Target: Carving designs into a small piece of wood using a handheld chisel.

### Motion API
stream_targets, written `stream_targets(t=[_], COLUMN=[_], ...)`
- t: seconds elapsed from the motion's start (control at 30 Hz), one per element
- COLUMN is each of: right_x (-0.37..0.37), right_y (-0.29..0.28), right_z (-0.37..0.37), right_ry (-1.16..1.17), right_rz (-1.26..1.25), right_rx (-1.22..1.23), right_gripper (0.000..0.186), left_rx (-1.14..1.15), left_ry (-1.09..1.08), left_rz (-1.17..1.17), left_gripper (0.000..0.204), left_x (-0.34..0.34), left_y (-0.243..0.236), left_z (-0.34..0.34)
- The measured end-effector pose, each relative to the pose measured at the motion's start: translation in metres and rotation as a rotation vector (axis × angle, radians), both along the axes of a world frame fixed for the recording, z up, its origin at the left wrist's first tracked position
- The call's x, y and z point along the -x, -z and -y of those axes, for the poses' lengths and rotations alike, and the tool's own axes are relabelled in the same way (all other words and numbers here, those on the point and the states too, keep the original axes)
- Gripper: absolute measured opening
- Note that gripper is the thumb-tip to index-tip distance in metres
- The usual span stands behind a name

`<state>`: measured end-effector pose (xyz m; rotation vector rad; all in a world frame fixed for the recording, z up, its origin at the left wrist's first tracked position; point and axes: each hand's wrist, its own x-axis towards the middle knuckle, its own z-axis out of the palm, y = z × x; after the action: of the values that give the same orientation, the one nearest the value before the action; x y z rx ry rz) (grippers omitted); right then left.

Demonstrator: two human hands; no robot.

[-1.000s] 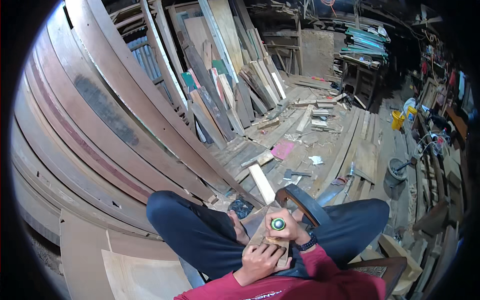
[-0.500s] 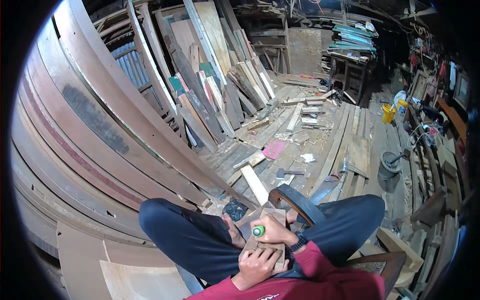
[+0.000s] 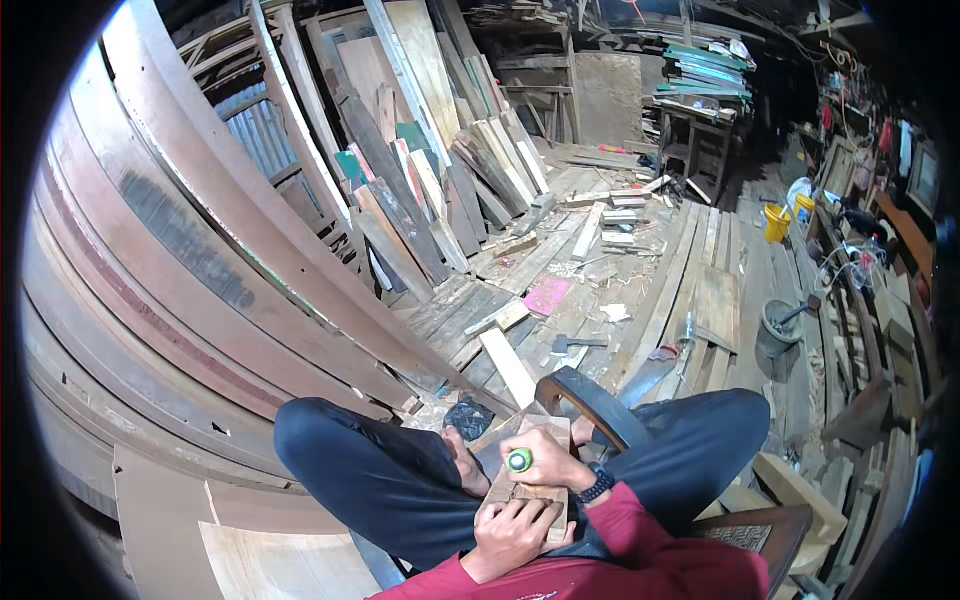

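Observation:
A wooden block point(image 3: 556, 528) lies between my crossed legs. My left hand point(image 3: 512, 535) is closed over its near part, fingers bent across the top face. Just beyond it, my right hand point(image 3: 550, 458) makes a fist round a hand tool with a green-ended handle point(image 3: 519, 460). The handle stands steeply, its butt end facing up. Whatever tip the tool has is hidden below the fist, so its kind cannot be told. A dark watch point(image 3: 597, 485) sits on my right wrist.
Ahead on the plank floor lie a hatchet point(image 3: 578, 345), a handsaw point(image 3: 648, 380), a pale board point(image 3: 508, 368) and a pink sheet point(image 3: 547, 296). A dark curved wooden arm point(image 3: 595, 405) rises by my right leg. Long boards point(image 3: 190, 240) lean at left; a bucket point(image 3: 778, 330) stands right.
The green-ended handle and my right fist have shifted very slightly. My left hand keeps its place on the wooden block.

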<state>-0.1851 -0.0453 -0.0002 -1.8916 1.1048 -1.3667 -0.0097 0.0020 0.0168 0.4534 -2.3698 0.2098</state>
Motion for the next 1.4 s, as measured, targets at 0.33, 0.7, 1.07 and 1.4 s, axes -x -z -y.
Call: stream_targets(t=[0.33, 0.7, 1.07, 1.4], right_x=[-0.001, -0.002, 0.010, 0.009], right_y=[0.003, 0.005, -0.018, -0.007], right_z=[0.001, -0.002, -0.014, -0.006], right_ry=[0.011, -0.001, -0.164, -0.104], right_rz=[-0.041, -0.024, 0.013, -0.022], right_rx=[-0.075, -0.055, -0.140, -0.140], right_gripper=[0.018, 0.019, 0.018, 0.018], left_rx=[-0.004, -0.030, 0.000, -0.062], left_ry=[0.009, -0.005, -0.030, -0.002], left_rz=[-0.016, 0.008, 0.041, 0.024], left_gripper=[0.029, 0.030, 0.030, 0.026], left_x=[0.000, -0.004, -0.002, -0.002], left_y=[0.001, 0.004, -0.001, 0.005], left_z=[0.002, 0.001, -0.001, -0.004])
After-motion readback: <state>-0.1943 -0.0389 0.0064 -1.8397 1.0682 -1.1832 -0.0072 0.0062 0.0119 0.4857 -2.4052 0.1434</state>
